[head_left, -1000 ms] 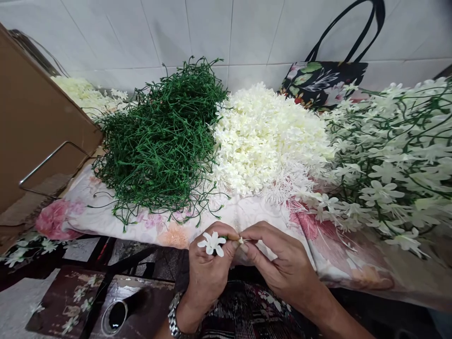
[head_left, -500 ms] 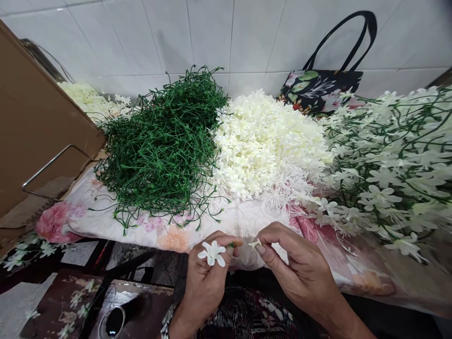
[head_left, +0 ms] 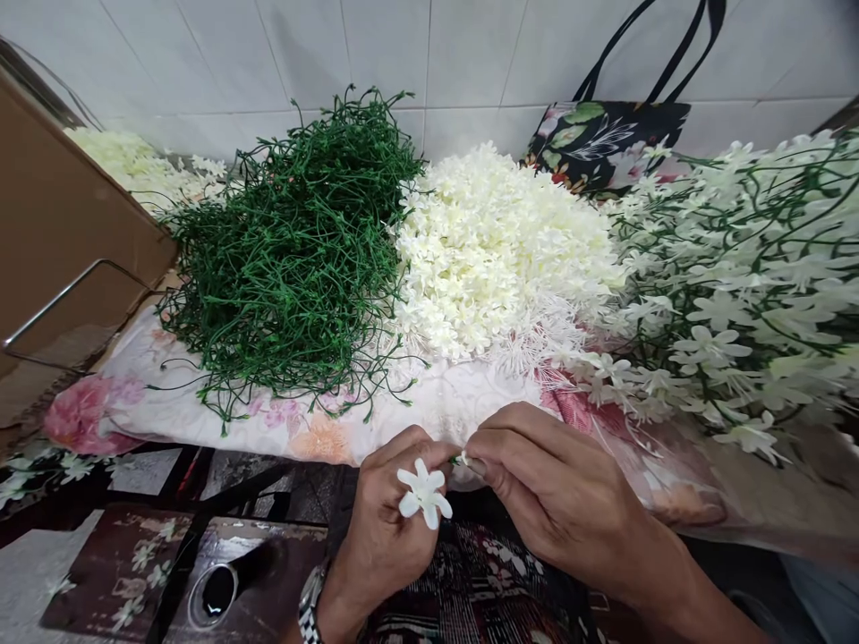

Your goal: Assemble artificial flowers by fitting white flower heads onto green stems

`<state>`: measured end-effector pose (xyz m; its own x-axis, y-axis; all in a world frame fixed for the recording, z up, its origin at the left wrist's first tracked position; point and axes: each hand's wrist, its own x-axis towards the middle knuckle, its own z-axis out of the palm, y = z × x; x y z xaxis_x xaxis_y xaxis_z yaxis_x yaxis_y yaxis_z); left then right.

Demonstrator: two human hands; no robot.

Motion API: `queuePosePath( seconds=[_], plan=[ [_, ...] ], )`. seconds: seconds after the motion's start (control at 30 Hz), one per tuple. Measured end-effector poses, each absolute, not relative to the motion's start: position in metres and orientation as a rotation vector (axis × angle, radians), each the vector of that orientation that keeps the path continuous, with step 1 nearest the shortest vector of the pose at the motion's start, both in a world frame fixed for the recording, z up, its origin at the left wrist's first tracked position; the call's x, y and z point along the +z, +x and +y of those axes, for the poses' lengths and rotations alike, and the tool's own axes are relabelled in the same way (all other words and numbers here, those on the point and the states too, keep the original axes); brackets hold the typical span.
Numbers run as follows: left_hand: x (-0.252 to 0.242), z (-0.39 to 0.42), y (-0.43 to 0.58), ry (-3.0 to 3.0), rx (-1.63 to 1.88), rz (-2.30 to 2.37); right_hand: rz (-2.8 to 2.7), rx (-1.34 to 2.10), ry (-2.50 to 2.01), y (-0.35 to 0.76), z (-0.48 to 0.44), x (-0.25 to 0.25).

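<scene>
My left hand (head_left: 399,501), with a watch on its wrist, is closed on a green artificial stem that is mostly hidden. A white artificial flower (head_left: 424,494) sticks out from that hand, and a green stem tip shows past its fingertips. My right hand (head_left: 543,487) pinches a small white blossom (head_left: 463,457) against this tip. Both hands are near the table's front edge. Beyond them lie a heap of green stems (head_left: 288,259) and a heap of loose white blossoms (head_left: 497,250).
Assembled white flowers on stems (head_left: 725,322) are piled at the right. A floral cloth (head_left: 268,438) covers the table. At the back stands a black flowered bag (head_left: 604,143); on the left, a cardboard box (head_left: 60,233). A cup of dark liquid (head_left: 215,595) sits low at left.
My right hand has moved left, bringing the small white blossom onto the stem tip at my left fingertips. The flower in my left hand has turned slightly. The camera view has shifted a little.
</scene>
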<state>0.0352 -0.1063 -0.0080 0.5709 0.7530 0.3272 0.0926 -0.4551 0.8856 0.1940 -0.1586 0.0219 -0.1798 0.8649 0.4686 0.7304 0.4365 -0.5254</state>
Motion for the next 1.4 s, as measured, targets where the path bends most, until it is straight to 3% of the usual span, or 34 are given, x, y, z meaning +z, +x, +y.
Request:
queuePosePath(
  seconds=[0.53,1.4],
  plan=[
    [-0.023,-0.099,0.047,1.865,0.883,0.720,-1.910,0.265,-1.378,0.194,-0.150,-0.005],
    [-0.030,-0.098,0.050,1.947,0.758,0.777,-2.070,0.181,-1.438,0.196,-0.145,-0.004]
  ],
)
